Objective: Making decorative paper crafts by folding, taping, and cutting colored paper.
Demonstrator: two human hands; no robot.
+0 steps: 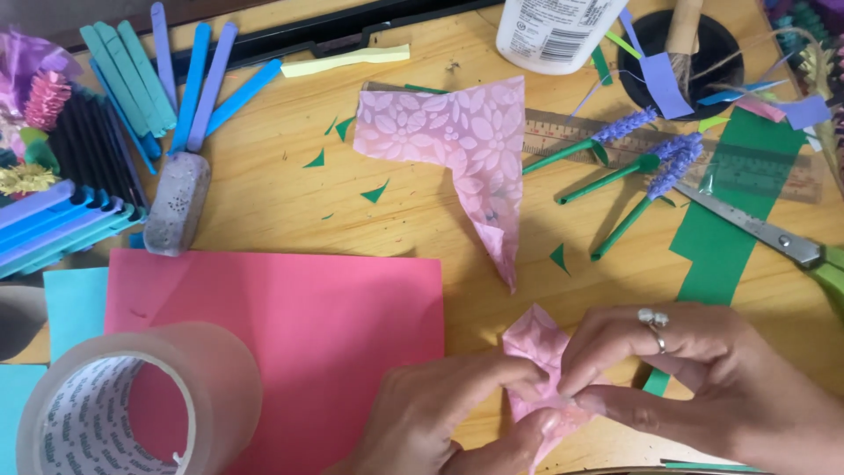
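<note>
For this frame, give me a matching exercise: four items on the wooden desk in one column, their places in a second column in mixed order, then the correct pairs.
Things
1. small folded piece of pink patterned paper
2. clear roll of packing tape
3. metal scissors with green handle
4. white plastic glue bottle

Places
A. top edge, centre right
B. pinched between the left hand and right hand
C. bottom left corner, partly on the pink card sheet
D. right edge, over the green paper strip

Pairs: 1-B, 2-C, 3-D, 4-A
</note>
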